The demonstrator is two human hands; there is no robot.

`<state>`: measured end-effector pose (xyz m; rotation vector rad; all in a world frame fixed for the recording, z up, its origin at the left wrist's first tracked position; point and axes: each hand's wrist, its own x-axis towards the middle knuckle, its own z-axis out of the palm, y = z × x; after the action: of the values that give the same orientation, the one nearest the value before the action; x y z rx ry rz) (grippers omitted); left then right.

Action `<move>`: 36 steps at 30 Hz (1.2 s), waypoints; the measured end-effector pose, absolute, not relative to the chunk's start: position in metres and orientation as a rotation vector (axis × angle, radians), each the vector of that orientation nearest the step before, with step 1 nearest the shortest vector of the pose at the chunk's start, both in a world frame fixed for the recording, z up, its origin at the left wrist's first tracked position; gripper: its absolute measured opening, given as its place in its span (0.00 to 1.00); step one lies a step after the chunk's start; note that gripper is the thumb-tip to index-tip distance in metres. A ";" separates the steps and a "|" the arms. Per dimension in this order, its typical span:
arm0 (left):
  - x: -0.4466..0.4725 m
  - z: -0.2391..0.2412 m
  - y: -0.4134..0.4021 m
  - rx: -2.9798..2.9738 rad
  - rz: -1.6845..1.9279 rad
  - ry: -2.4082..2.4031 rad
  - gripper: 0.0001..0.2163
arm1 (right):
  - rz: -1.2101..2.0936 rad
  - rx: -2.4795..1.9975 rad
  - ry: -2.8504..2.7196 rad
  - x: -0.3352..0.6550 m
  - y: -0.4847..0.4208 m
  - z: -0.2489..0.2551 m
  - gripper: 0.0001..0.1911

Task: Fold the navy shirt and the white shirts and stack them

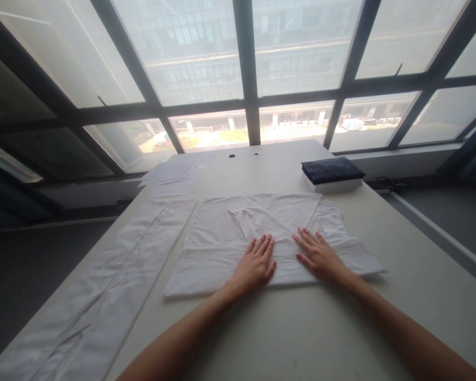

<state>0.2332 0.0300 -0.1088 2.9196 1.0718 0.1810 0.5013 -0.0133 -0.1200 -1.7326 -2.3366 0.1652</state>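
Note:
A white garment, perhaps a shirt (218, 225), lies partly folded on the white table, its near edge turned over in a band. My left hand (256, 262) rests flat on that band near the middle, fingers stretched out and pointing away from me. To its right, my right hand (317, 255) presses flat on the same cloth with its fingers spread. Neither hand grasps anything. Soft creases run across the fabric between and beyond the fingertips, and a loose corner sticks out at the right.
A long folded white cloth (115, 275) lies along the table's left side. White paper sheets (170, 174) are at the back left. A dark folded cloth (333, 169) tops a white stack at the back right. Beyond the table (277, 328) stand large windows (293, 53).

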 end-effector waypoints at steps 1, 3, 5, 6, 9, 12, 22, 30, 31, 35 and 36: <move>0.233 -0.109 0.030 2.922 0.181 1.070 0.29 | 0.167 -1.727 -2.334 0.501 -0.014 -0.119 0.31; 0.233 -0.109 0.030 2.925 0.189 1.067 0.29 | 0.165 -1.717 -2.330 0.500 -0.014 -0.118 0.31; 0.233 -0.110 0.030 2.924 0.197 1.068 0.29 | 0.163 -1.711 -2.326 0.500 -0.015 -0.116 0.31; 0.233 -0.110 0.030 2.922 0.200 1.069 0.29 | 0.163 -1.710 -2.324 0.500 -0.015 -0.116 0.31; 0.233 -0.110 0.030 2.919 0.207 1.065 0.29 | 0.172 -1.706 -2.320 0.502 -0.013 -0.117 0.31; 0.233 -0.109 0.031 2.923 0.201 1.065 0.29 | 0.177 -1.721 -2.322 0.503 -0.012 -0.118 0.30; 0.234 -0.112 0.034 2.953 0.179 1.055 0.29 | 0.115 -1.667 -2.229 0.422 -0.029 -0.107 0.33; 0.233 -0.111 0.035 2.955 0.161 1.042 0.29 | 0.165 -1.628 -2.282 0.418 -0.031 -0.116 0.32; 0.232 -0.111 0.035 2.953 0.169 1.043 0.29 | 0.171 -1.628 -2.289 0.421 -0.031 -0.115 0.33; 0.232 -0.111 0.035 2.946 0.191 1.042 0.28 | 0.201 -1.562 -2.383 0.442 -0.030 -0.109 0.34; 0.233 -0.110 0.035 2.945 0.189 1.040 0.28 | 0.211 -1.528 -2.419 0.452 -0.029 -0.108 0.34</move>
<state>0.2326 0.0348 -0.1104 2.9450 1.0404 0.1885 0.4520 -0.0289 -0.1085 -1.5279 -2.4195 0.2110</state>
